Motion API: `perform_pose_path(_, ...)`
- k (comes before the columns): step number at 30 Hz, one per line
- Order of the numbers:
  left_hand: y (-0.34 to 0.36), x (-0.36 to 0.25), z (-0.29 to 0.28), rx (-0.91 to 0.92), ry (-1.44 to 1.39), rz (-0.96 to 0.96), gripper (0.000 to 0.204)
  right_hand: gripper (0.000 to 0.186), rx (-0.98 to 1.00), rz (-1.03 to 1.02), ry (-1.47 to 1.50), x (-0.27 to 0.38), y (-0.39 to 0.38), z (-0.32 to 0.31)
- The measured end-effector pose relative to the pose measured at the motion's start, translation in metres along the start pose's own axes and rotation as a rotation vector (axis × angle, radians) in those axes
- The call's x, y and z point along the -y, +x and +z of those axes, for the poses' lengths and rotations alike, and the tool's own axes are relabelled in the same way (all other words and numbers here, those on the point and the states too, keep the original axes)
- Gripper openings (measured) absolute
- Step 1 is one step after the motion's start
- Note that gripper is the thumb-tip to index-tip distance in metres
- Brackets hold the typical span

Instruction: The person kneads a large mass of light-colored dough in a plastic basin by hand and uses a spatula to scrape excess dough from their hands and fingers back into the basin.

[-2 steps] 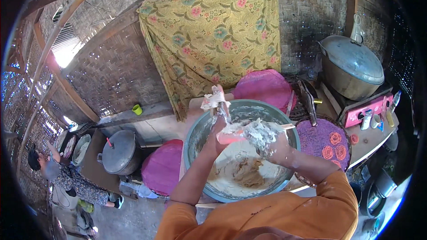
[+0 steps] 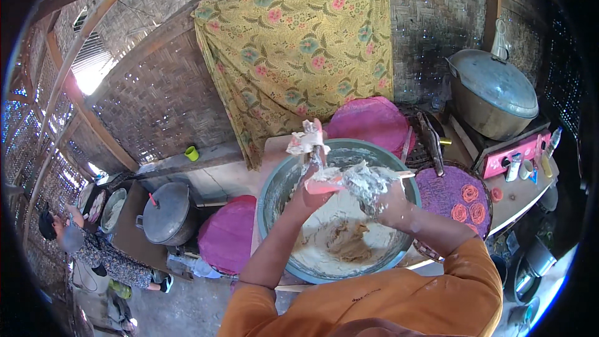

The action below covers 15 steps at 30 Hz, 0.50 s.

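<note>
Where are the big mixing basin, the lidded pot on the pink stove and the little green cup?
Mixing basin (image 2: pixel 274 190): head view, on its bare left inner wall.
Lidded pot (image 2: pixel 493 87): head view, on the middle of its grey lid.
Green cup (image 2: pixel 192 153): head view, on its side, on the ledge.

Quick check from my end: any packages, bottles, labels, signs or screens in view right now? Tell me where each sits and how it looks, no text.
No signs or screens.
Small white container: on the counter at right, before the pink stove; upright, white with a dark marking.
Slim yellow bottle: right end of that counter, upright.
Clear bottle: beside the yellow one, tilted, dark cap.
Anything printed is too small to tell.
</note>
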<state>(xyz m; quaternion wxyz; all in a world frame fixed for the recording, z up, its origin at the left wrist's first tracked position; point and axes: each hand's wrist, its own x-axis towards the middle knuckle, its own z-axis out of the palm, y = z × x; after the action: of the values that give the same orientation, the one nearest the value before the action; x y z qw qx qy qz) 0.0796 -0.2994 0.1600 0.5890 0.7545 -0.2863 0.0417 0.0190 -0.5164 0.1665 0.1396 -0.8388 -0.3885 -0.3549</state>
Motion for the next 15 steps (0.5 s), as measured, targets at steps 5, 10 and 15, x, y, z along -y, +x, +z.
perform_pose_path(5, 0.0, -0.015, 0.01, 0.291, 0.41, -0.015, 0.117, 0.047, -0.042, 0.126, 0.037, -0.024, 0.025, -0.012)
perform_pose_path(10, -0.004, -0.017, -0.017, 0.61, -0.669, -0.135, 0.116, 0.053, 0.014, 0.011, 0.177, -0.035, 0.01, -0.028)
perform_pose_path(15, -0.003, -0.009, -0.014, 0.412, -0.002, 0.153, 0.092, 0.061, 0.19, -0.065, 0.093, -0.024, -0.016, -0.011)
